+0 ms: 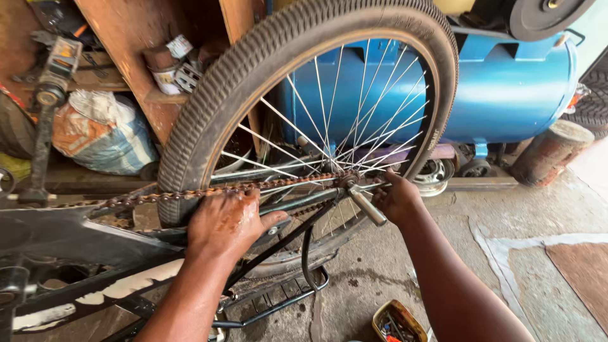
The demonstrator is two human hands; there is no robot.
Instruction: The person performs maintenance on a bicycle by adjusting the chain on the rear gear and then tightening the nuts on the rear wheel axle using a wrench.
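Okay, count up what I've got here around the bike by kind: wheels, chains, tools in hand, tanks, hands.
Bicycle wheel: 1
Rusty chain: 1
Wrench, in the right hand: 1
Blue tank: 1
Hands, with the left hand on the frame by the chain: 2
Total: 6

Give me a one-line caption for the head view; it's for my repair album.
Left hand braces the black bicycle frame by the rusty chain while right hand turns a metal wrench at the spoked rear wheel's hub.

Rusty brown chain [209, 190] above the left hand's grip; black ribbed tyre [209, 107]; silver spokes [354, 120]; glossy blue tank [506, 88] beyond.
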